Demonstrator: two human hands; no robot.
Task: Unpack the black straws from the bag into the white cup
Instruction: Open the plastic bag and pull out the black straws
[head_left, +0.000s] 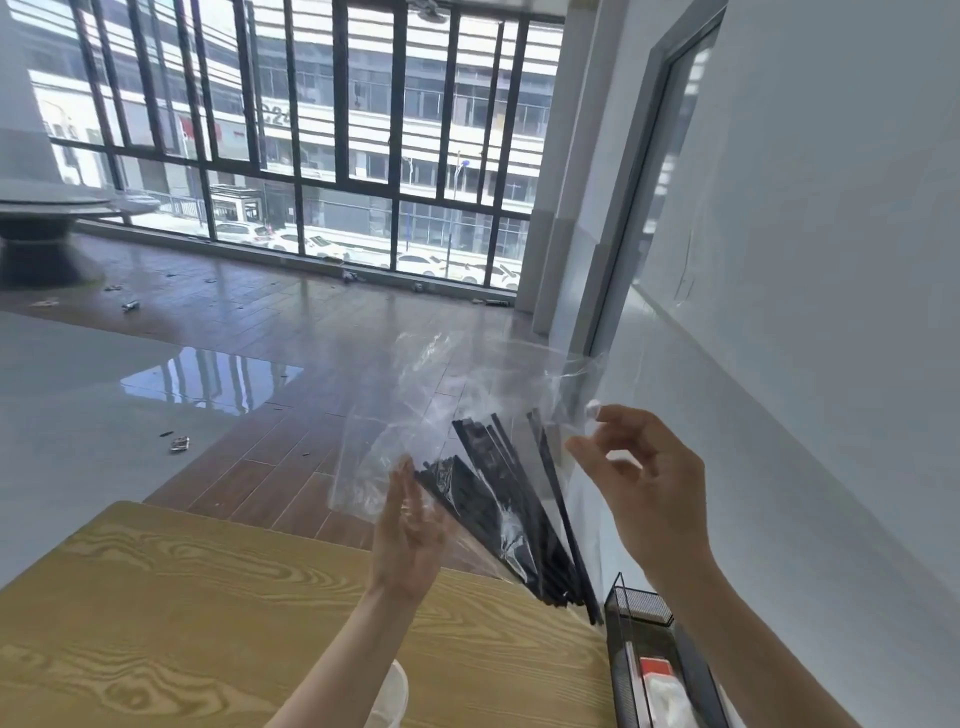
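Observation:
A clear plastic bag (441, 395) hangs in the air above the far edge of the wooden table (208, 613). Several black straws (498, 493) fan out inside it, their lower ends bunched near the table's far right corner. My left hand (408, 535) is raised with straight fingers against the bag's left side. My right hand (644, 483) pinches the bag's right edge between thumb and fingertips. The white cup (396, 686) stands on the table near the bottom edge, partly hidden behind my left forearm.
A black wire mesh basket (649, 649) with white and red items stands at the table's right end, against the white wall (805, 312). Beyond the table lie a wooden floor with scattered debris and large windows.

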